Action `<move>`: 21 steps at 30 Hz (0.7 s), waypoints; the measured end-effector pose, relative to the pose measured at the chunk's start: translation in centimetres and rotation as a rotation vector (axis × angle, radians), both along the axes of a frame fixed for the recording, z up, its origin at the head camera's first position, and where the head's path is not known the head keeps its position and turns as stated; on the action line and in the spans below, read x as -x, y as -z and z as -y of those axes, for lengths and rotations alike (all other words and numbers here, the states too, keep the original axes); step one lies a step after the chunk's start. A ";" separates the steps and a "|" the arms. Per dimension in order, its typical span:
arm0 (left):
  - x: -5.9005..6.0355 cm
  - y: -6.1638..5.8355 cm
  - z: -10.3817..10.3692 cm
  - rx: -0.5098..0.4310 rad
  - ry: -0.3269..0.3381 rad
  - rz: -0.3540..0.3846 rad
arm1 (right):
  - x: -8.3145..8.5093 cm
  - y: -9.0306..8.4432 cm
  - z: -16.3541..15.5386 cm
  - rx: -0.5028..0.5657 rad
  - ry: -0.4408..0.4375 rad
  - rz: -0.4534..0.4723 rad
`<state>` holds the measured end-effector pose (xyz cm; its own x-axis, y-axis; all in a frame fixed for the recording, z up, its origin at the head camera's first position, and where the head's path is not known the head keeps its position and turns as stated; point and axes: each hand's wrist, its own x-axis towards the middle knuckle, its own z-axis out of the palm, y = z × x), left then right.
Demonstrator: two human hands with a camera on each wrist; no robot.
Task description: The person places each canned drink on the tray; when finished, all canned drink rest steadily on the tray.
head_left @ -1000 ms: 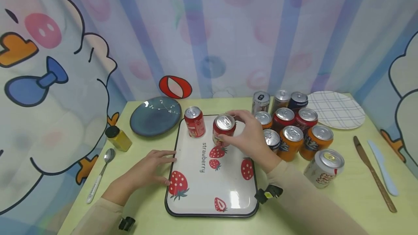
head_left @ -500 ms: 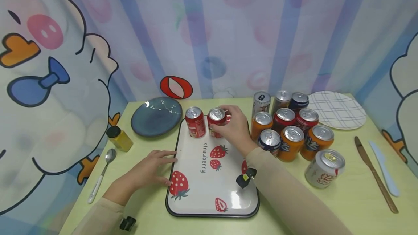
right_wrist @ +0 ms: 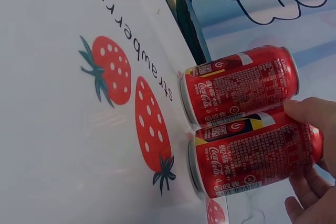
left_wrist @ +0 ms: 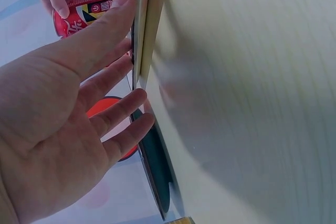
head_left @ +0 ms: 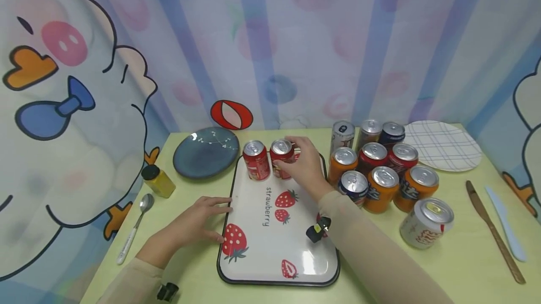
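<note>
Two red Coca-Cola cans stand upright at the far end of a white strawberry-print tray (head_left: 249,266). My right hand (head_left: 306,165) grips the right-hand can (right_wrist: 252,153), thumb on one side and fingers on the other. Its base is at the tray's surface. Close beside it is the left-hand can (head_left: 256,163), and in the right wrist view the two look nearly touching. My left hand (head_left: 198,224) lies at the tray's left edge, fingers extended and fingertips touching the rim; the left wrist view shows its palm and spread fingers.
Right of the tray several cans crowd together, among them an orange can (head_left: 382,189). A white can (head_left: 427,224) stands nearer. Further right are a checked plate (head_left: 444,146), a brown knife (head_left: 494,229) and a pale blue knife (head_left: 505,224). Left are a dark plate (head_left: 204,153), a yellow bottle (head_left: 158,182) and a spoon (head_left: 135,229).
My right hand has moved the can leftward and away from me, beside the other can, and set it down on the tray. My left hand has stayed at the tray's edge.
</note>
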<state>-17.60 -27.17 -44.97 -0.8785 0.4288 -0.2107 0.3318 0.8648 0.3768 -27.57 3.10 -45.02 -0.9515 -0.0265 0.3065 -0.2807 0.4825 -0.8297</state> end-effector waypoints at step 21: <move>-0.1 0.0 0.0 -0.001 -0.006 -0.013 | -9.1 -4.4 -6.3 -0.179 -0.187 -0.102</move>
